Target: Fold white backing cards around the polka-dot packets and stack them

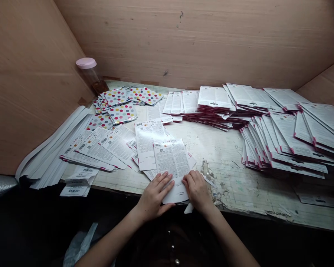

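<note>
A white printed card packet with a barcode and fine text lies at the table's front edge, on top of other packets. My left hand rests flat on its lower left part, fingers stretched over the print and thumb along the bottom edge. At the lower right edge of the packet my right hand is closed, its fingertips pinched against the surface. A small white strip pokes out below that hand; its upper end is hidden. Just behind is another printed packet.
Fanned packets and dotted sachets lie left, beside a stack of white sheets and folded barcode labels. A pink-lidded bottle stands behind. Piled packets fill the right. Board walls surround the worn table.
</note>
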`<state>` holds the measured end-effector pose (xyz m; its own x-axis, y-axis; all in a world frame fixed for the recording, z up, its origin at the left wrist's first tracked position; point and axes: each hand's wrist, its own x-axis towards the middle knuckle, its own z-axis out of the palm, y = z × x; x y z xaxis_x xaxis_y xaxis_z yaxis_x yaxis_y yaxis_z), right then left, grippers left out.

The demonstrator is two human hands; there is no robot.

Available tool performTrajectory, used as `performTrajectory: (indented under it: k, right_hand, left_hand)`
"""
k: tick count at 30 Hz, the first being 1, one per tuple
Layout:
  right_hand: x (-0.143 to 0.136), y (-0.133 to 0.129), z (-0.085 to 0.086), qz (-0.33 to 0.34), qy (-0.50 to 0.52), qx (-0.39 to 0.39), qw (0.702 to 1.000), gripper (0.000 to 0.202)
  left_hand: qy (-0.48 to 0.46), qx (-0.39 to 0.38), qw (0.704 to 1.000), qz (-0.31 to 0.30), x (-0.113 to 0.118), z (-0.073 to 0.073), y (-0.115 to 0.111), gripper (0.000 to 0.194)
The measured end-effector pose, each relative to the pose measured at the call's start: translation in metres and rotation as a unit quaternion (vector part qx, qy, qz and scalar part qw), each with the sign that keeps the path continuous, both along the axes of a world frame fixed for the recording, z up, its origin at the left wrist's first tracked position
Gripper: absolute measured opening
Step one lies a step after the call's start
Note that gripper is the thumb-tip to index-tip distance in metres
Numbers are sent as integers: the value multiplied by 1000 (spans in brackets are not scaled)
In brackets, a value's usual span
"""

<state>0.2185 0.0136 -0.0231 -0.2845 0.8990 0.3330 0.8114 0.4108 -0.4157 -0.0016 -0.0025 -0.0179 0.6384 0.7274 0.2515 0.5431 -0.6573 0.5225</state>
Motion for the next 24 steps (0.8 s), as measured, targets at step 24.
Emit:
performTrajectory:
  k: [24]
  right_hand:
    - [1,-20,5,-11,47,36,998,15]
  left_hand:
    - [-142,-9,981,129,7,0,-7,37]
